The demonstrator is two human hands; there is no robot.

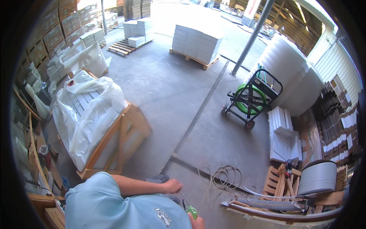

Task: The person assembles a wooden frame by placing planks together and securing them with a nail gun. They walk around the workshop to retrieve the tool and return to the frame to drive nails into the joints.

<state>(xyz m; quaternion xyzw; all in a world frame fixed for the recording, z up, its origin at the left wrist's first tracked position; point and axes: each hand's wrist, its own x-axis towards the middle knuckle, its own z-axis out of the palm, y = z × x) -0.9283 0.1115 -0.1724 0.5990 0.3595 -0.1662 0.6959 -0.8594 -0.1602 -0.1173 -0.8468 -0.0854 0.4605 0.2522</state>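
Observation:
My left hand (174,186) reaches across in front of my light blue shirt, its fingers closed around the end of a thin pale strand (183,196). The strand runs down to a small bright green object (191,211), whose exact kind I cannot make out. Low at the picture's edge, my right hand (197,222) is closed around that green object, and much of it is hidden. To the right, a loose coil of pale strapping (225,177) lies on the floor, with one line trailing toward my right hand.
At left stands a wooden crate (124,143) draped in clear plastic. A wheeled black cart (253,97) with a green reel stands at right, near a grey post (251,40). Nearer are a big strapping spool (317,178) and wooden slats (282,181). Stacked white boxes (196,44) sit on a pallet ahead.

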